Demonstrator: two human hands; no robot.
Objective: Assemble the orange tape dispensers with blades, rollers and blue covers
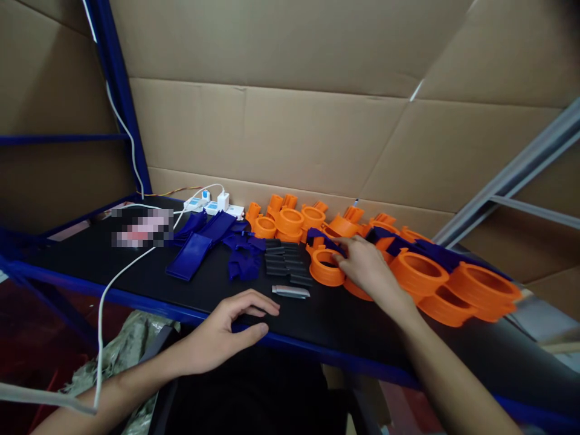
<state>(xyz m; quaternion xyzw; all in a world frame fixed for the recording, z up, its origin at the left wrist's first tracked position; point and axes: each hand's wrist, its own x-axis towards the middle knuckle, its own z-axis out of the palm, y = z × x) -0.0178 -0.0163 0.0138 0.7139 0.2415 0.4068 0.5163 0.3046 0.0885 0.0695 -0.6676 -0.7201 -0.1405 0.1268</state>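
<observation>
My right hand [366, 266] reaches into the group of orange plastic parts, its fingers closed at the right rim of an orange ring [321, 275]. A dark blue piece [318, 236] lies just behind that ring. My left hand [231, 326] is at the front edge of the table, fingers loosely bent and thumb apart, with nothing in it. Close to its fingertips lies a slim grey object [290, 292], perhaps a utility knife. Several black strips [283, 261] are lined up behind it.
More orange rings [419, 272] stand to the right, some stacked. Blue plastic panels [190, 254] and smaller blue pieces [244, 261] lie left of centre. A white cable [118, 275] runs from a power strip [212, 207] across the black tabletop [149, 281]. Cardboard [272, 133] walls the back.
</observation>
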